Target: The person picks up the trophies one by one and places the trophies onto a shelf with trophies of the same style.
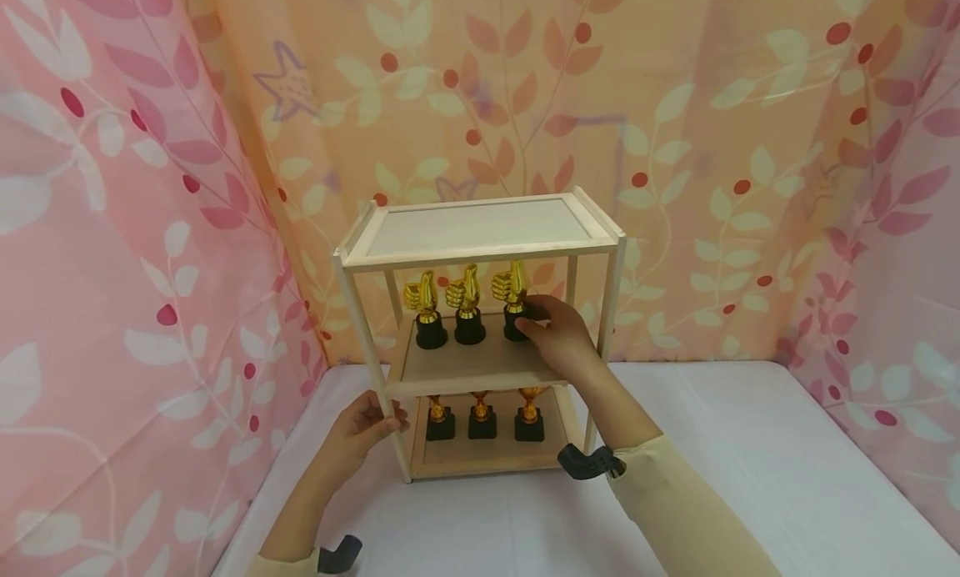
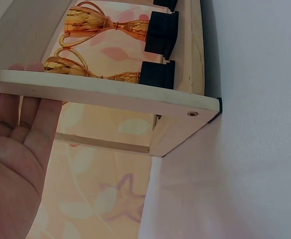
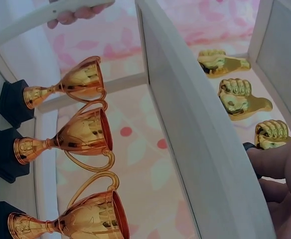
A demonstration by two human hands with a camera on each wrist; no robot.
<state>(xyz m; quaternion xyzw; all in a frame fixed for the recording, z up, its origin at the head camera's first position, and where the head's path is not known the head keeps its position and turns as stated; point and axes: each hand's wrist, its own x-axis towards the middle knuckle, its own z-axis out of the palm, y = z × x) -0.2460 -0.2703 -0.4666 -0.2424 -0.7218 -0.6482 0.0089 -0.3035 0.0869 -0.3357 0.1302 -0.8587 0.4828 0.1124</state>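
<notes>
Fingers of the right hand (image 1: 558,335) pinch the thumbs-up trophy (image 1: 513,298) while the left hand (image 1: 360,427) grips the shelf post (image 1: 369,368); a bump might topple its neighbours.

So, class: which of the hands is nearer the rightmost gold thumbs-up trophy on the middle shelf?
Right. The right hand grips the rightmost gold thumbs-up trophy; the left hand holds the shelf's front-left post, lower down.

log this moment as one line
left hand grips front left post of pale wooden shelf rack | right hand holds black base of rightmost gold thumbs-up trophy, middle shelf
</notes>
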